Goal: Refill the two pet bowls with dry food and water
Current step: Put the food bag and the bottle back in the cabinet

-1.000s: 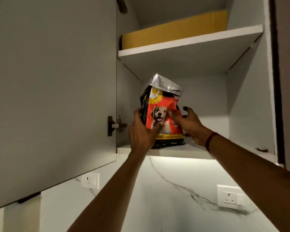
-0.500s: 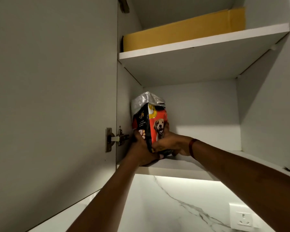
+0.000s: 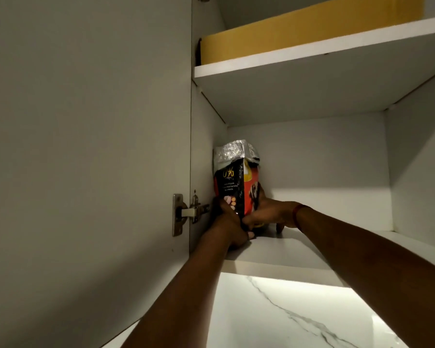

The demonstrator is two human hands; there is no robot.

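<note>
Food bag: the food bag (image 3: 236,187) stands at the back-left corner of the lower shelf (image 3: 312,247), close against the cabinet's left wall. Its black side panel is turned toward me and its red front faces right. The crumpled foil top looks opened.
Long axis: vertical, with the foil top well below the upper shelf (image 3: 312,55). I cannot tell whether the base rests on the shelf, since the hands cover it.
Left hand: the left hand (image 3: 226,222) grasps the bag's lower near corner, wedged between the bag and the left wall, with fingers curled onto the black panel.
Right hand: the right hand (image 3: 269,213) clasps the red front low down, and one digit points down toward the shelf. A red wrist thread (image 3: 297,214) sits just behind it.
Key relation: the bag rises directly above both hands, which hold it between them. I judge the left hand the more cramped, and the right has bare shelf beside it.
Coming move: I judge that any withdrawal runs toward the shelf's front edge and slightly rightward. The bag should be kept upright so the open top spills nothing.
Surroundings: the cabinet door (image 3: 86,146) hangs open at left on its hinge (image 3: 185,213). A yellow box (image 3: 312,28) lies on the upper shelf, and a lit marble wall (image 3: 274,310) shows below the lower shelf's front edge.
</note>
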